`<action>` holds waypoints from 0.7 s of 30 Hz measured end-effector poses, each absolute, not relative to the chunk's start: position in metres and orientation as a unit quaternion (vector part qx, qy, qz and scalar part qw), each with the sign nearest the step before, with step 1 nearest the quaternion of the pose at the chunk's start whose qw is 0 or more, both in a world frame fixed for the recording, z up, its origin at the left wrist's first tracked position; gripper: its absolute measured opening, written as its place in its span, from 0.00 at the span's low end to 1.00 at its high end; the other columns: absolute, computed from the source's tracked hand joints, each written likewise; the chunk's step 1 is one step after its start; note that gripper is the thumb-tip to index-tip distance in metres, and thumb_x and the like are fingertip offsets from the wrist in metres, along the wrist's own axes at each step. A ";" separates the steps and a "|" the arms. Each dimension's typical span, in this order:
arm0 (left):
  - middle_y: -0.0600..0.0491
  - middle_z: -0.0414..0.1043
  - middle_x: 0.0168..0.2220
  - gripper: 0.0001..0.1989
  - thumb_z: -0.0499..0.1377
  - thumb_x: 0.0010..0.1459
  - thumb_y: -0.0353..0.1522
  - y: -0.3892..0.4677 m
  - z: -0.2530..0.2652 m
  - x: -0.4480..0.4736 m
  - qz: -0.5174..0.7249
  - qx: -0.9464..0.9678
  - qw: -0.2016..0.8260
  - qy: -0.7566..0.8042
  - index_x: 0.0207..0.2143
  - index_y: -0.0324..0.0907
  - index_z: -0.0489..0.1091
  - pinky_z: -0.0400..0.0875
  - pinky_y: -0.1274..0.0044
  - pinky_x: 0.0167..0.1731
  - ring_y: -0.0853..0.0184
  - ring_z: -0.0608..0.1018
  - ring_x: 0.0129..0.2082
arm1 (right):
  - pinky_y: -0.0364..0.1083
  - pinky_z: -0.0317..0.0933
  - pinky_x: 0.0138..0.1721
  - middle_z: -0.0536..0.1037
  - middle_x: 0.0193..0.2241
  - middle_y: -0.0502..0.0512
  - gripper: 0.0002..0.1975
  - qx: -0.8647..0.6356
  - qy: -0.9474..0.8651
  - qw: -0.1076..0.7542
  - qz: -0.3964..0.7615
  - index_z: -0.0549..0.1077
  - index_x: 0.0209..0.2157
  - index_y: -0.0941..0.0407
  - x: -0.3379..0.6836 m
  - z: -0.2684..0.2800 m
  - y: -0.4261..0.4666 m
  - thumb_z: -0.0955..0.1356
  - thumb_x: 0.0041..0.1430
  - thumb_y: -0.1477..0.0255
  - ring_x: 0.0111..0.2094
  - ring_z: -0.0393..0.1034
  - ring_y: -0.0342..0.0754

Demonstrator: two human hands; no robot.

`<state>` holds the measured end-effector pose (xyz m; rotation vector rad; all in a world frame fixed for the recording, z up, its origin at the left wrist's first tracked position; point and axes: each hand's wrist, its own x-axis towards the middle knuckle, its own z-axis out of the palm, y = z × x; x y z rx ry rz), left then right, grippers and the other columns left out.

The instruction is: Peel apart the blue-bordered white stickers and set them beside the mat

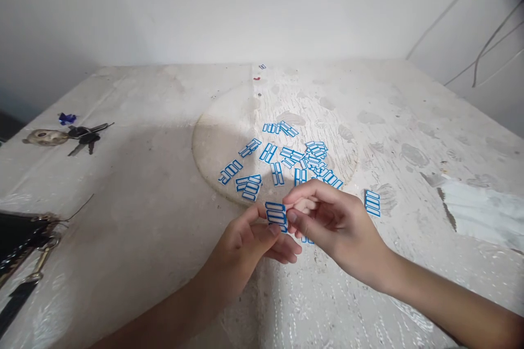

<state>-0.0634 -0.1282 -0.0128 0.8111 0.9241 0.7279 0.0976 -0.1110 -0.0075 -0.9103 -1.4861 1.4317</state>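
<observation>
Between both hands, above the near part of the table, is a small flat blue-and-white piece (275,215) with rows of white bars edged in blue. My left hand (249,237) grips it from the left, thumb on its lower face and fingers behind. Thumb and forefinger of my right hand (331,218) pinch at its right edge. Just beyond the hands lies a loose scatter of similar blue-and-white pieces (292,156), some overlapping. One more piece (372,203) lies apart, to the right of my right hand. Another is partly hidden under the right hand.
A round clear mat (200,161) lies under most of the scatter. To the left are keys (88,135) with a fob and a purple scrap (67,118). A black bag with a strap clip (41,262) is at the near left, a pale cloth (478,212) at right.
</observation>
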 end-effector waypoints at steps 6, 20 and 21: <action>0.54 0.67 0.29 0.05 0.57 0.56 0.32 -0.125 -0.012 -0.065 0.323 0.339 0.780 0.415 0.33 0.38 0.69 0.67 0.79 0.29 0.72 0.70 0.27 | 0.43 0.62 0.31 0.69 0.29 0.49 0.12 -0.345 -0.653 0.375 0.561 0.66 0.43 0.56 0.100 -0.006 -0.109 0.65 0.56 0.79 0.30 0.66 0.41; 0.52 0.63 0.31 0.07 0.53 0.58 0.28 -0.123 -0.012 -0.069 0.317 0.298 0.844 0.313 0.33 0.38 0.72 0.64 0.79 0.35 0.71 0.66 0.32 | 0.42 0.62 0.35 0.66 0.31 0.48 0.25 -0.320 -0.716 0.328 0.527 0.61 0.50 0.54 0.103 -0.003 -0.109 0.69 0.51 0.82 0.32 0.64 0.41; 0.52 0.63 0.31 0.08 0.53 0.58 0.28 -0.123 -0.011 -0.069 0.317 0.304 0.844 0.308 0.34 0.38 0.72 0.64 0.79 0.35 0.71 0.66 0.32 | 0.42 0.62 0.34 0.66 0.31 0.48 0.25 -0.323 -0.717 0.330 0.522 0.62 0.49 0.54 0.103 -0.003 -0.109 0.69 0.51 0.82 0.32 0.64 0.41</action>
